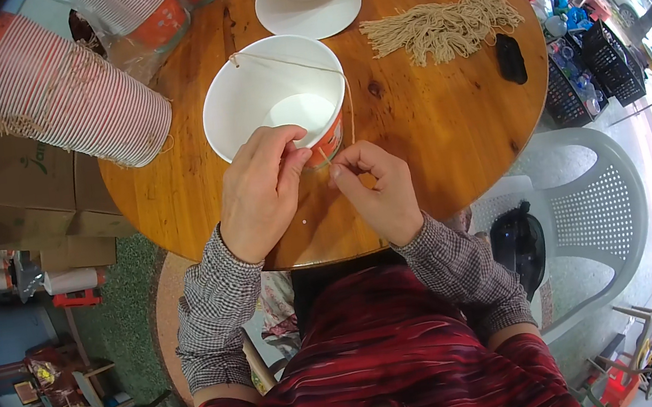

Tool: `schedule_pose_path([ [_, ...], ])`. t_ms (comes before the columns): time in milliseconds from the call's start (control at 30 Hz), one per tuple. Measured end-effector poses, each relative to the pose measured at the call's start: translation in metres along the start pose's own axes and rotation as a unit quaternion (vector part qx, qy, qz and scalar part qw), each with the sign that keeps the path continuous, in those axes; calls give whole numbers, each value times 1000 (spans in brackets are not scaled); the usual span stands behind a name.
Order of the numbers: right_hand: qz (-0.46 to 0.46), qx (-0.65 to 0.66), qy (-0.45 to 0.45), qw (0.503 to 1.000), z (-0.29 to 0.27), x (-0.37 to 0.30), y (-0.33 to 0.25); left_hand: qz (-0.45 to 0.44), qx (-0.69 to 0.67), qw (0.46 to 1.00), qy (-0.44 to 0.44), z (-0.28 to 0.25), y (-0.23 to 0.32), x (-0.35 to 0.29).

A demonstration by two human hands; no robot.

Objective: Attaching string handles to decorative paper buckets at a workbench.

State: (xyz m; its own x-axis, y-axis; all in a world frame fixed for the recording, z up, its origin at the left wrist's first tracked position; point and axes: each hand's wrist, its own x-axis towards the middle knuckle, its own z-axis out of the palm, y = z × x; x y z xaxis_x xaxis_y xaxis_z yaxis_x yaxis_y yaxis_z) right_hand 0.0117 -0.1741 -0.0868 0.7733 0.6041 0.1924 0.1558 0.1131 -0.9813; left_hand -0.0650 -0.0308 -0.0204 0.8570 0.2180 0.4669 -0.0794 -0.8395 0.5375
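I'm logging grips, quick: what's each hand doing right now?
Left hand: closed, holding the white bucket at its edge.
Right hand: closed, apparently pinching the tan cord.

wooden table [449, 138]: near tub [269, 87], far tub [307, 0], string bundle [443, 27], black object [511, 60], stacked tubs [68, 89]

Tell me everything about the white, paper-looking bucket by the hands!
The bucket is round and open-topped, white inside and orange-patterned outside. It stands on the brown wooden table. A thin tan cord crosses its mouth from the far-left rim to the right. The left hand seems to touch its near rim.
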Motion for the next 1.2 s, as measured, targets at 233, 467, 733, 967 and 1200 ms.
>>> schedule_pose_path([
  [233, 6, -9, -17, 1000, -2, 6, 0, -7, 17, 1000, -17, -1, 2, 0],
  [467, 11, 28, -13, 999, 1, 12, 2, -14, 13, 1000, -22, -3, 3, 0],
  [733, 7, 14, 2, 1000, 5, 18, -4, 12, -8, 967, -253, -23, -6, 29],
  [967, -220, -291, -12, 931, -17, 22, -17, 17, 9, 989, -148, -25, 4, 24],
  [1200, -362, -420, 122, 823, -46, 48, -52, -76, -98, 981, -146, -20, -6, 25],
])
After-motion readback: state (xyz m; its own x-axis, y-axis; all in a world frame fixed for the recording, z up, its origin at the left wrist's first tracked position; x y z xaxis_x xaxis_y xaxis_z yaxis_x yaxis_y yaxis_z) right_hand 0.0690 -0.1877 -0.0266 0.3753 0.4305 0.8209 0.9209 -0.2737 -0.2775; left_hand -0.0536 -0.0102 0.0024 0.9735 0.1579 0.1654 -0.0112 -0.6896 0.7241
